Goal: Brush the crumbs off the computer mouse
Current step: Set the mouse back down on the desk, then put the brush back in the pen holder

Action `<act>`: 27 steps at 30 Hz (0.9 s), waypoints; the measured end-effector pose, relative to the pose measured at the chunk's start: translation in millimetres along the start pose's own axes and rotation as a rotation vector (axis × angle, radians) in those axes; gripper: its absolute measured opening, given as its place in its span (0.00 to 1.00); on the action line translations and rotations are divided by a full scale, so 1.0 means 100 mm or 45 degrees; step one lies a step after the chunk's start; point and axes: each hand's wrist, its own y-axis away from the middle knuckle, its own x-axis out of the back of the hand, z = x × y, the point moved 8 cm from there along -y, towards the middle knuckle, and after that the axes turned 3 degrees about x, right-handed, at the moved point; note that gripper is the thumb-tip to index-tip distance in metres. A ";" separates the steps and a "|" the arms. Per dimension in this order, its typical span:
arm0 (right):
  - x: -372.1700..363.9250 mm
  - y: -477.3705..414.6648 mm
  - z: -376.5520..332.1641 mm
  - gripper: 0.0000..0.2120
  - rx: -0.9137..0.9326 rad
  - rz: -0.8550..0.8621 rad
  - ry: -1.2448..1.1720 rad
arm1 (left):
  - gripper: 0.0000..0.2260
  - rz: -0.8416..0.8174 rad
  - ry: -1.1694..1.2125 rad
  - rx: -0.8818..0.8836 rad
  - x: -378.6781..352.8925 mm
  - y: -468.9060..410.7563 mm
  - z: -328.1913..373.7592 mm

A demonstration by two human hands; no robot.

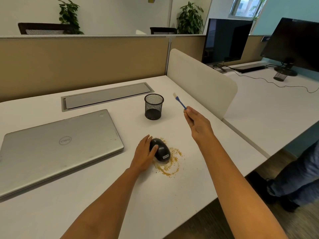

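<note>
A black computer mouse (160, 150) lies on the white desk (198, 169), with yellow-brown crumbs (170, 167) scattered around its right and near sides. My left hand (144, 155) rests on the mouse's left side, thumb on its top, holding it. My right hand (198, 124) is raised above the desk to the right of the mouse and grips a small blue-handled brush (180, 102). The brush's white bristles point up and away, well clear of the mouse.
A closed silver laptop (58, 145) lies to the left. A black mesh pen cup (153, 106) stands behind the mouse. A white divider (203, 80) borders the desk's right side. Two monitors (226, 40) stand on the neighbouring desk. A person's legs (300, 178) are at right.
</note>
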 end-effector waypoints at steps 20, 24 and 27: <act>-1.10 -1.14 0.04 0.09 0.641 0.060 1.410 | 0.23 0.074 -0.525 0.075 0.19 -0.47 -0.33; -1.17 -1.37 0.21 0.10 0.586 0.078 1.537 | 0.23 0.074 -0.562 0.073 0.20 -0.51 -0.34; -1.21 -1.47 0.34 0.10 0.552 0.047 1.585 | 0.23 0.089 -0.579 0.064 0.20 -0.54 -0.33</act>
